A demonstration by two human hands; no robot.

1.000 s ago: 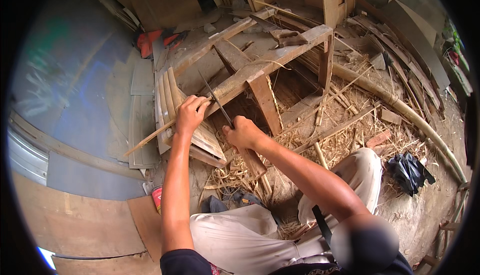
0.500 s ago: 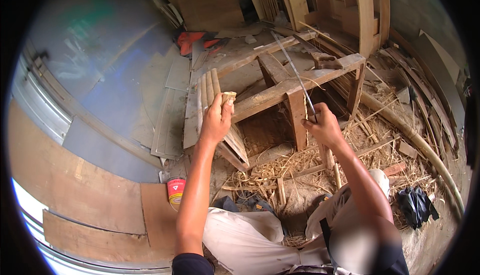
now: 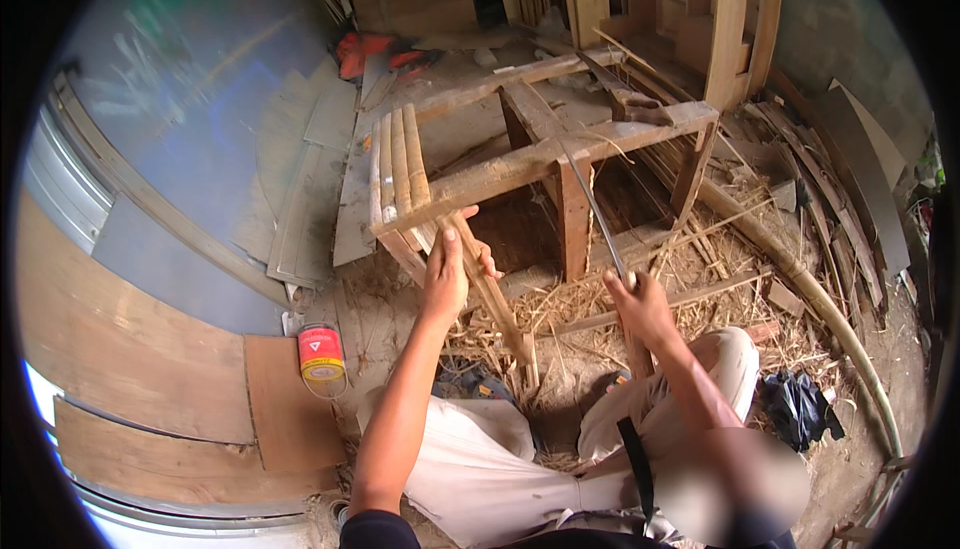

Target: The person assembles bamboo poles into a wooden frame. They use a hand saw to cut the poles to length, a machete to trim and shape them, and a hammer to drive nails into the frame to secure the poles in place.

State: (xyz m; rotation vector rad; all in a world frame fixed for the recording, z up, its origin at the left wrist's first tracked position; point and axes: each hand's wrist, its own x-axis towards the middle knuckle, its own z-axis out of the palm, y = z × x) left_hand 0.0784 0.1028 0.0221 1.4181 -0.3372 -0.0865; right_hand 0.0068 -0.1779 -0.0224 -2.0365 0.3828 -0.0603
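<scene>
Our left hand (image 3: 447,274) grips a bamboo strip (image 3: 492,294) leaning against the frame (image 3: 520,164). Our right hand (image 3: 640,304) clasps a long blade (image 3: 597,211). A slip off the strip could bring the blade near our left fingers.

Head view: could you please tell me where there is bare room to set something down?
Bare sheet left of the wooden frame, and board below the red can. Crowded: straw and offcuts right of the frame, by the right hand.
</scene>
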